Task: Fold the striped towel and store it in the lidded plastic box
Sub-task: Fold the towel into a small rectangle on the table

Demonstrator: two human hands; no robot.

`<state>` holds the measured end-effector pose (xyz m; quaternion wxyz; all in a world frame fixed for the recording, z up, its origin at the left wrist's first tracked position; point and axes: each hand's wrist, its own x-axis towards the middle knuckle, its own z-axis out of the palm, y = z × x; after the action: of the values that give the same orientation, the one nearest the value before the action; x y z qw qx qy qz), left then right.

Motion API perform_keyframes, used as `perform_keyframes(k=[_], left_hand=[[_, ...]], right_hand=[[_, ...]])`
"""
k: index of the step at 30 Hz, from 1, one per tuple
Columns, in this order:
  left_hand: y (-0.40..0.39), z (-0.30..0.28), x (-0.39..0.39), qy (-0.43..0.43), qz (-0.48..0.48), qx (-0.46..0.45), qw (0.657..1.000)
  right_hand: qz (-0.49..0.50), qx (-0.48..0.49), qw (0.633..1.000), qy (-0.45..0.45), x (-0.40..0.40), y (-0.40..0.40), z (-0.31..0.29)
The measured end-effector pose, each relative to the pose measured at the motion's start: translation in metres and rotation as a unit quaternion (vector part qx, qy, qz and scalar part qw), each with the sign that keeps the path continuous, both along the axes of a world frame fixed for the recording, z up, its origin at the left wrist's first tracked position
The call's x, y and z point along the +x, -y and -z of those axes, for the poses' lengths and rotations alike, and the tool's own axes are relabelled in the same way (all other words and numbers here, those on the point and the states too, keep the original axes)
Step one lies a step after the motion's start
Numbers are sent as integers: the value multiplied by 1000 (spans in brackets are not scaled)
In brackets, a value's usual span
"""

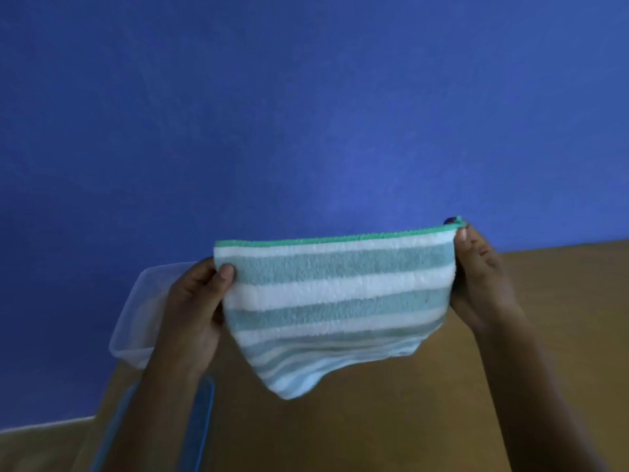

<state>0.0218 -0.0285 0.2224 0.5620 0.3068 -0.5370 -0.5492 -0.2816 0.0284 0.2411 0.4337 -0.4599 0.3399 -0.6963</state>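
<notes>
Head view, towel: striped towel (335, 298) held up in the air above the table (476, 386), in front of the blue wall (306, 97); looks already doubled over, green-edged hem on top, lower part sagging to a loose point.
Head view, left grip: left hand (195, 311) pinching the towel's left edge, thumb on the near face, fingers behind the cloth.
Head view, right grip: right hand (480, 284) pinching the top right corner at the green hem, thumb tip showing on the front.
Head view, long axis: towel runs left to right between the two grips, right corner a little higher than the left.
Head view, box: clear plastic box (136, 321) on the table at the left, partly hidden behind the left hand and wrist; cannot tell what is inside.
Head view, lid: blue-rimmed lid (199, 424) lies nearer the camera, below the left forearm, apart from the box, so the box stands uncovered.
Head view, key relation: box lies down and to the left of the towel, just behind the left grip; left hand is the nearer.
Judgement: folding looks unfinished; another fold seems needed before the towel goes leftward and down into the box.
</notes>
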Motion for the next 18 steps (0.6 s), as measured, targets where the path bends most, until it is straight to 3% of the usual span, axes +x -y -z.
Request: perform_keyframes(k=[1, 3, 4, 5, 9, 12, 18], left_hand=[[7, 2, -3, 22, -30, 19, 999], [21, 4, -15, 110, -131, 35, 985], [27, 7, -21, 161, -181, 38, 969], [30, 8, -26, 194, -217, 32, 956], [20, -12, -52, 210, -298, -29, 931], [0, -20, -74, 203, -307, -66, 927], [-24, -17, -106, 157, -252, -58, 953]], right_hand=[[74, 25, 994, -73, 4, 12, 0], [267, 85, 920, -272, 12, 41, 5], [326, 115, 882, -321, 19, 50, 6], [354, 125, 866, -331, 26, 56, 6], [398, 69, 871, -282, 55, 50, -2], [367, 38, 894, -253, 85, 34, -6], [260, 33, 937, -231, 126, 19, -7]])
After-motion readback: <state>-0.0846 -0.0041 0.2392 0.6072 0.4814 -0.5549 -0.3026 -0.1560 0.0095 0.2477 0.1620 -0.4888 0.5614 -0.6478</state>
